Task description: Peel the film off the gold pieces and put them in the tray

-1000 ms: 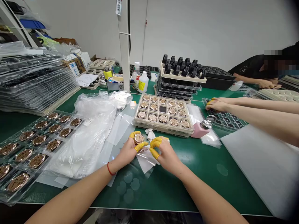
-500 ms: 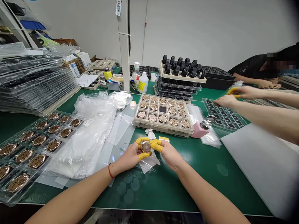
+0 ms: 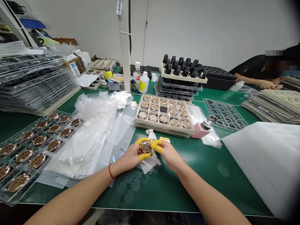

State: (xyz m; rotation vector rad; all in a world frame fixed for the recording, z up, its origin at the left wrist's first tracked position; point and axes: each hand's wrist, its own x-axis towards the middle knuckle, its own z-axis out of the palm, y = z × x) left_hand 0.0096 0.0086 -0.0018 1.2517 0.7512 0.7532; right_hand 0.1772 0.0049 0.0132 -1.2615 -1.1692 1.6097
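A round rose-gold watch head [image 3: 147, 147] is held up over the green table, its dial side toward me. My left hand [image 3: 130, 156], with yellow finger cots, grips it by the left and lower rim. My right hand [image 3: 170, 153], also in yellow finger cots, pinches its right edge. Just below lies a white paper sheet [image 3: 150, 164], and behind the hands are a crumpled white cloth [image 3: 151, 134] and a small yellow-topped block [image 3: 164, 139]. Beyond them, a tray stack [image 3: 164, 129] carries rows of similar watch heads, with one dark slot bare.
At left are a clear tray of watch heads [image 3: 38, 140] and plastic bags [image 3: 86, 137]. A pink pump bottle [image 3: 200, 130] stands right of the tray stack. White foam sheets [image 3: 262, 156] cover the right side. A co-worker's arms [image 3: 255, 82] rest at the far right.
Another person's arms, over the clear tray at right, have withdrawn, and the foam sheet's far edge is raised. The watch head's face now shows darker markings with less glare; my hands barely moved.
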